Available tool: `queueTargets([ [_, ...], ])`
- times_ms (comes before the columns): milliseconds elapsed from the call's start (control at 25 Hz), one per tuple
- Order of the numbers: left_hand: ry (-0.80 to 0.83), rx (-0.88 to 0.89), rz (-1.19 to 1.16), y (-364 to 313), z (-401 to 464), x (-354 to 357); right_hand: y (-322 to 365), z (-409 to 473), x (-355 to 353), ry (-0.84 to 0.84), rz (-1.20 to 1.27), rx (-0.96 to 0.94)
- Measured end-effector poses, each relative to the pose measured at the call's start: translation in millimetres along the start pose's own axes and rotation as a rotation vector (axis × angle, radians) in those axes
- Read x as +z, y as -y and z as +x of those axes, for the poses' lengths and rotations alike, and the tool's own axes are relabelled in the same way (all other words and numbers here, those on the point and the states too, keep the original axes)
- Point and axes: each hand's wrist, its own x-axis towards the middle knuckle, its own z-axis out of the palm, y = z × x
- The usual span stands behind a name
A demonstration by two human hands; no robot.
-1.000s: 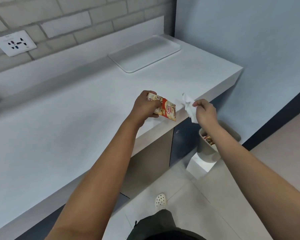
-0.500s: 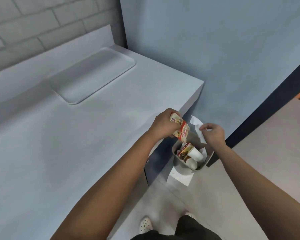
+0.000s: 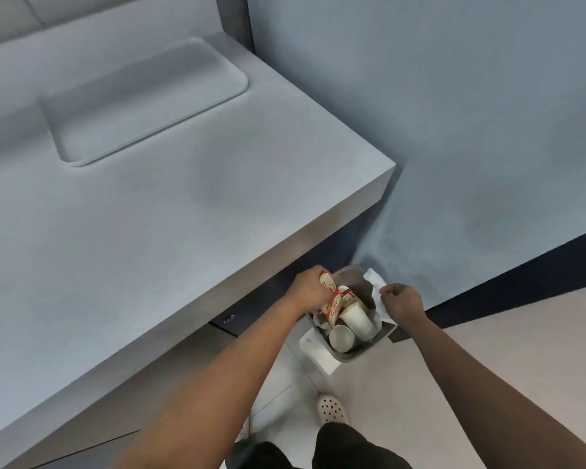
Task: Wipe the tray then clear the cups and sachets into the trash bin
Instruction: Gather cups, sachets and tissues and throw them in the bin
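Over the trash bin [image 3: 347, 357], which holds two cups [image 3: 354, 319], my left hand [image 3: 307, 289] grips a sachet [image 3: 432, 301] above its near-left rim. My right hand [image 3: 401, 301] pinches a white tissue [image 3: 376, 289] over the bin's right rim. Beyond the bin, the tray [image 3: 142, 99] lies bare on the tabletop [image 3: 183, 214].

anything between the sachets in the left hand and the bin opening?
Nothing visible. The left hand holds the sachets right over the open trash bin, at its left rim. Two paper cups and another sachet already lie inside, below. The right hand pinches a tissue at the right rim, clear of the drop.
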Motion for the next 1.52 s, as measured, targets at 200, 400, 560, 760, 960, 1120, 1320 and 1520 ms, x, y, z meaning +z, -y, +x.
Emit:
queueTargets([
  [200,-0.055,-0.114,-0.032,6.0,38.8,35.2,-30.8,39.8,3.4,0.142,-0.083,0.004],
  [400,0.011,-0.156,-0.059,17.1,45.3,51.1,-47.9,62.2,24.5,0.296,-0.175,-0.087],
  [560,-0.014,-0.191,-0.022,31.0,39.5,48.1,-58.9,72.7,46.6,0.365,-0.188,-0.084],
  [760,-0.059,-0.190,-0.097,21.5,20.1,33.2,-46.9,63.2,38.7,0.356,-0.115,-0.079],
  [960,-0.066,-0.106,-0.138,-1.7,-12.4,11.2,7.6,26.7,16.4,0.310,-0.065,-0.229],
  [1120,-0.087,-0.017,-0.170,-6.9,-49.8,-7.1,45.4,-18.1,5.2,0.342,-0.112,-0.355],
  [1320,-0.237,0.077,-0.237,13.7,-129.0,-61.2,114.9,-113.3,6.6,0.374,-0.129,-0.561],
  [1520,-0.500,0.091,-0.344,75.4,-242.9,-134.5,198.1,-224.2,52.4,0.414,-0.089,-0.773],
])
